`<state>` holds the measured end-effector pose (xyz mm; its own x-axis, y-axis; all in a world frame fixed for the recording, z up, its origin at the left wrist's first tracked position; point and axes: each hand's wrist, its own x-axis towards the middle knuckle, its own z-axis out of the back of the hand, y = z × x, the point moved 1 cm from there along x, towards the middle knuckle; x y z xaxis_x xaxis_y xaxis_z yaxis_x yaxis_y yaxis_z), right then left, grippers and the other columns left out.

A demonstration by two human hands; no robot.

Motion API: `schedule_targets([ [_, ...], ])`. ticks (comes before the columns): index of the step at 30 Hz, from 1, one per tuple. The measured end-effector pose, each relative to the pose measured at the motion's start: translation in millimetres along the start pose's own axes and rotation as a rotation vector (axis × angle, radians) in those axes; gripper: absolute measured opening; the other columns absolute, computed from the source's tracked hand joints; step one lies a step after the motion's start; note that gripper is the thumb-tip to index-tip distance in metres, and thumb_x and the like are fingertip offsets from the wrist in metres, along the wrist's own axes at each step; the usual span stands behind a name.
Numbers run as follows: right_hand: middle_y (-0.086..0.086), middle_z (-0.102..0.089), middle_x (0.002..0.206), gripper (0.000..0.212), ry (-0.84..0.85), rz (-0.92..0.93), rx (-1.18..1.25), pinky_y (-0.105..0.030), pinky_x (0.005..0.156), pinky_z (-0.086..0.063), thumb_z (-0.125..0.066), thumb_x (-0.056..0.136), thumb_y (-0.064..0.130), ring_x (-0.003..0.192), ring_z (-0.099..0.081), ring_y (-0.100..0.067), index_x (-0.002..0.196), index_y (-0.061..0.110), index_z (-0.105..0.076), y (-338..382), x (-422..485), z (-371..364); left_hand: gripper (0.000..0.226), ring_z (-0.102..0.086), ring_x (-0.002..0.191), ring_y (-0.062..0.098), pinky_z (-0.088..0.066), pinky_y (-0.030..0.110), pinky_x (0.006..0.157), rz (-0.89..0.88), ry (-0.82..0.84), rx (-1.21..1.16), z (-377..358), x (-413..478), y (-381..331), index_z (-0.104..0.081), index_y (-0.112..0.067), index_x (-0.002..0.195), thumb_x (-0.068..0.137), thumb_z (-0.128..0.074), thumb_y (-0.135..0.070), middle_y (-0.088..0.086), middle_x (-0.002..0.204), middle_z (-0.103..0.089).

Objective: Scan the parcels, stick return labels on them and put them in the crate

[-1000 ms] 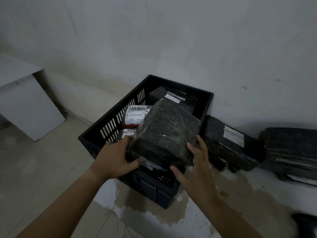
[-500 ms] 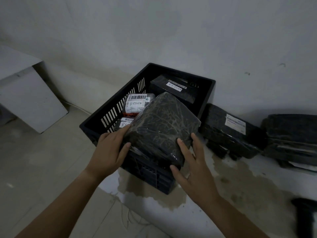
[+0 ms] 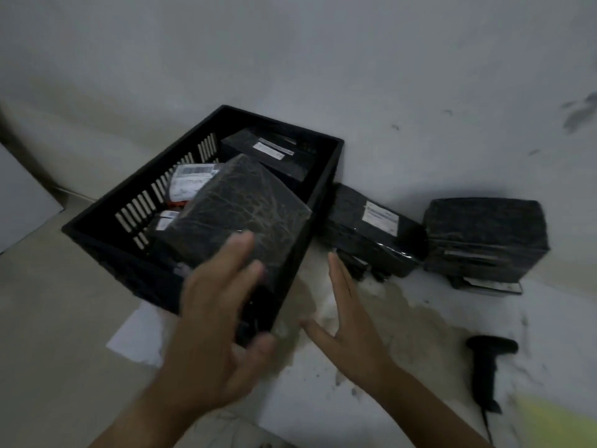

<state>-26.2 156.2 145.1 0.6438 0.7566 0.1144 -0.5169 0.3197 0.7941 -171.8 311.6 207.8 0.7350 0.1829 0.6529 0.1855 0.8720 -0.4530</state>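
A black slatted crate [image 3: 97,227] stands on the floor against the wall. Inside it a large black wrapped parcel [image 3: 239,211] lies tilted on top of other parcels, among them one with a white barcode label [image 3: 190,181] and a flat black one with a label [image 3: 271,153] at the back. My left hand [image 3: 216,315] hovers open in front of the large parcel, blurred, not gripping it. My right hand [image 3: 345,321] is open beside the crate's right corner, fingers spread, holding nothing. A black handheld scanner [image 3: 487,360] lies on the floor at the right.
Two more black parcels lie against the wall right of the crate: one with a white label [image 3: 371,234] and a bulkier one [image 3: 484,237]. A white sheet [image 3: 139,337] sticks out under the crate. A white board [image 3: 22,202] leans at the far left. Something yellow [image 3: 555,425] shows at the bottom right.
Both hands have let go of the large black parcel, which now rests in the crate. The hands have pulled back toward me and the view has swung right, showing the scanner.
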Motion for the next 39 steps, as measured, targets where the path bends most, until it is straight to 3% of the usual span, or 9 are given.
schedule_targets([
  [4, 0.025, -0.017, 0.161, 0.093, -0.004, -0.167, 0.003, -0.038, 0.119, -0.031, -0.066, 0.089, 0.052, 0.147, -0.022, 0.002, 0.152, 0.053, 0.002, -59, -35, 51, 0.06, -0.033, 0.15, 0.017, -0.028, 0.031, 0.117, -0.038, 0.225, -0.235, -81, 10, -62, -0.043, -0.024, 0.147, 0.092, -0.065, -0.021, -0.007, 0.162, -0.033],
  [8, 0.023, -0.018, 0.161, 0.092, -0.221, -0.336, 0.023, -0.044, 0.118, -0.033, -0.063, 0.082, 0.055, 0.146, -0.026, -0.004, 0.153, 0.047, -0.006, -118, -67, 132, 0.048, -0.033, 0.143, -0.006, -0.03, 0.02, 0.116, 0.35, 0.397, -0.445, -181, 21, -67, -0.047, -0.051, 0.138, 0.095, -0.06, -0.034, -0.033, 0.152, -0.036],
  [13, 0.009, -0.019, 0.164, 0.086, -0.471, -0.41, 0.022, -0.045, 0.116, -0.034, -0.061, 0.087, 0.046, 0.147, -0.028, -0.017, 0.157, 0.033, -0.012, -188, -69, 256, 0.048, -0.053, 0.129, 0.008, -0.042, 0.024, 0.105, 0.776, 0.484, -0.527, -286, 83, -56, -0.047, -0.042, 0.133, 0.091, -0.069, -0.03, -0.011, 0.137, -0.057],
  [16, -0.002, -0.03, 0.155, 0.078, -0.407, -0.408, 0.019, -0.023, 0.108, -0.034, -0.062, 0.096, 0.027, 0.136, -0.034, -0.007, 0.157, 0.02, -0.014, -215, -50, 298, 0.084, -0.057, 0.127, 0.023, -0.044, 0.049, 0.111, 0.879, 0.483, -0.56, -336, 132, -52, -0.029, -0.03, 0.153, 0.08, -0.07, -0.04, 0.002, 0.142, -0.056],
  [21, 0.014, -0.048, 0.124, 0.055, -0.219, -0.357, 0.005, 0.001, 0.08, -0.037, -0.057, 0.099, 0.01, 0.115, -0.047, -0.007, 0.141, 0.034, -0.03, -242, -19, 319, 0.09, -0.043, 0.136, 0.033, -0.039, 0.03, 0.095, 1.155, 0.514, -0.588, -381, 185, -51, 0.002, -0.019, 0.162, 0.099, -0.063, -0.024, 0.011, 0.155, -0.036],
  [23, 0.014, -0.05, 0.12, 0.057, -0.18, -0.335, -0.031, 0.0, 0.082, -0.041, -0.056, 0.1, 0.01, 0.106, -0.053, -0.008, 0.141, 0.037, -0.026, -251, -15, 316, 0.072, -0.055, 0.113, 0.027, -0.045, 0.03, 0.084, 1.13, 0.588, -0.575, -390, 186, -50, -0.018, -0.016, 0.158, 0.1, -0.06, -0.016, 0.009, 0.142, -0.047],
  [27, -0.008, -0.061, 0.118, 0.057, -0.255, -0.364, -0.061, -0.051, 0.089, -0.053, -0.053, 0.099, 0.011, 0.102, -0.061, -0.033, 0.149, 0.027, -0.03, -252, -18, 316, 0.054, -0.059, 0.111, 0.022, -0.051, 0.035, 0.094, 1.006, 0.524, -0.619, -392, 184, -52, -0.036, -0.017, 0.144, 0.097, -0.062, -0.01, 0.007, 0.13, -0.058],
  [34, 0.012, -0.063, 0.113, 0.052, -0.48, -0.413, 0.114, -0.014, 0.065, -0.05, -0.058, 0.099, 0.028, 0.089, -0.063, 0.006, 0.145, 0.033, -0.036, -198, -69, 310, 0.079, -0.047, 0.137, 0.003, -0.049, 0.024, 0.104, 0.578, 0.429, -0.856, -300, 135, -85, -0.021, -0.046, 0.153, 0.096, -0.066, -0.014, -0.018, 0.15, -0.046],
  [39, 0.015, -0.07, 0.116, 0.036, -0.347, -0.492, 0.344, -0.028, 0.085, -0.057, -0.06, 0.098, 0.027, 0.102, -0.067, 0.0, 0.133, 0.034, -0.053, -188, -110, 235, 0.089, -0.051, 0.135, 0.006, -0.05, 0.039, 0.107, 0.671, 0.391, -0.637, -274, 42, -66, -0.014, -0.036, 0.16, 0.094, -0.066, -0.005, -0.022, 0.148, -0.049],
])
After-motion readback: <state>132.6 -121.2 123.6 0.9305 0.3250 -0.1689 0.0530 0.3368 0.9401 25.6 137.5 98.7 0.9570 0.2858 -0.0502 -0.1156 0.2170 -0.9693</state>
